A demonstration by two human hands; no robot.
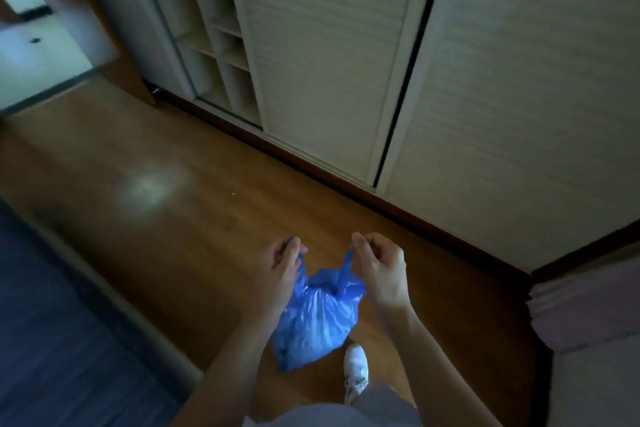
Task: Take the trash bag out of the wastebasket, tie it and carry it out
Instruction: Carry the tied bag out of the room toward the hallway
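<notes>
A small blue trash bag (317, 319) hangs in the air in front of me, above the wooden floor, low in the middle of the head view. My left hand (282, 270) pinches the bag's left handle strip. My right hand (379, 267) pinches the right handle strip with curled fingers. The two strips are pulled apart and upward from the gathered neck of the bag. No wastebasket is in view.
A pale wardrobe with sliding doors (332, 55) and open shelves (221, 48) runs along the far side. A dark bed edge (62, 333) lies at the left, a pinkish mattress (588, 308) at the right. A bright doorway (31, 55) shows at the upper left. My white shoe (356, 371) stands on the wooden floor (207, 204).
</notes>
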